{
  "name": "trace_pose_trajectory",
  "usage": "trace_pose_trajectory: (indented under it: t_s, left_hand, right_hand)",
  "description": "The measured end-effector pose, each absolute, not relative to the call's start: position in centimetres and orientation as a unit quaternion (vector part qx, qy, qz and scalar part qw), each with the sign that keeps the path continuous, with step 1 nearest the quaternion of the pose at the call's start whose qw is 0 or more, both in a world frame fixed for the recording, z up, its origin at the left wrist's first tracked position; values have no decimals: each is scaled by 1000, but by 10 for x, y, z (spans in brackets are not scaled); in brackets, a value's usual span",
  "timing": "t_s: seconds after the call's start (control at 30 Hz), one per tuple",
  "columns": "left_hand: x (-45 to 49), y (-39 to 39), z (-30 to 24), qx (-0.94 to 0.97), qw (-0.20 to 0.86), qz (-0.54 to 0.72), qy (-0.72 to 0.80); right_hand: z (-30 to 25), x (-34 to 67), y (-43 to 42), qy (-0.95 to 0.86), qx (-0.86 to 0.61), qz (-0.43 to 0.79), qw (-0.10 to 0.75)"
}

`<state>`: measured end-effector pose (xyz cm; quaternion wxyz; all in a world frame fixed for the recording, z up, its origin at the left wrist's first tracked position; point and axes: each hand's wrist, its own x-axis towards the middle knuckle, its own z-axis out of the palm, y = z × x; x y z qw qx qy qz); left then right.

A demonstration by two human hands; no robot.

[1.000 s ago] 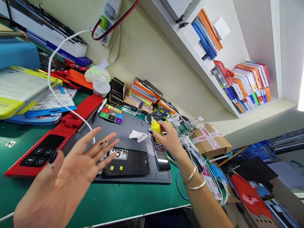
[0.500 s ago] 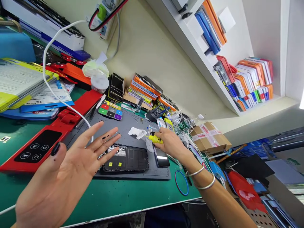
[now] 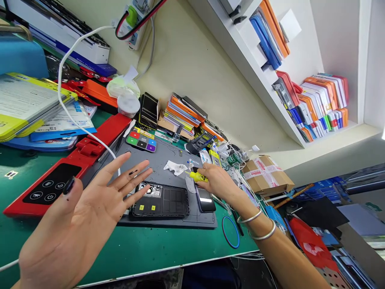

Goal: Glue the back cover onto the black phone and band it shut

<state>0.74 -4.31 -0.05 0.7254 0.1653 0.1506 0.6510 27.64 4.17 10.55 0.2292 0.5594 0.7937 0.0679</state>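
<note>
My left hand (image 3: 87, 212) is held palm up with its fingers spread, nothing in it. Black smudges mark one of its fingers. My right hand (image 3: 221, 182) grips a yellow tool (image 3: 197, 177) with a thin tip, pointing left beside a crumpled, stained white tissue (image 3: 173, 166). Its exact kind is unclear. Below the tissue lies a phone with its back off (image 3: 176, 200), showing its inside and two small yellow stickers. Just under my right hand rests a second, dark phone (image 3: 205, 199). Both phones lie on a grey work mat (image 3: 192, 221).
To the left are a red device with touch buttons (image 3: 30, 200) and a white cable (image 3: 72, 120). A colourful button pad (image 3: 141, 141) sits at the mat's back. Tangled cables, a taped cardboard box (image 3: 266, 176) and a blue ring (image 3: 230, 233) are to the right.
The view has shifted slightly, so most things appear a little further right. Both hands keep nearly the same pose, and my right hand still holds the yellow tool near the tissue.
</note>
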Motion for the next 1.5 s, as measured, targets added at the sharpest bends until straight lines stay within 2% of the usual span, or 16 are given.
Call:
trace_pose_trajectory:
  t_s: [0.2,0.37,0.47,0.63,0.77,0.9,1.07,1.17,1.23,1.33,1.5]
  left_hand:
    - [8,-43,2,165,730,646,150]
    - [5,-43,3,165,733,642,150]
    - [5,-44,3,162,730,646,151]
    - [5,-46,4,160,737,644,128]
    - [0,-50,-5,122,760,635,66]
    - [-7,-53,-18,101,786,609,-36]
    - [-10,-52,-15,148,806,572,39]
    - [-6,-52,-9,161,814,556,48]
    - [-3,-54,-8,163,820,547,48]
    - [4,-61,-10,158,829,534,50]
    - [20,-69,-1,87,835,538,73]
  right_hand:
    - [104,281,40,798,567,46,200]
    - [106,289,39,799,588,1,127]
    - [100,292,52,793,606,-48,40]
    - [63,266,104,744,635,-130,-160]
    - [34,229,147,724,618,-183,-245]
    - [30,217,155,733,599,-194,-259]
    - [44,239,119,759,602,-139,-205]
    - [42,250,96,778,591,-150,-149]
    - [37,253,88,780,587,-163,-143]
    - [35,253,80,765,588,-173,-197]
    - [59,232,39,748,529,-212,-341]
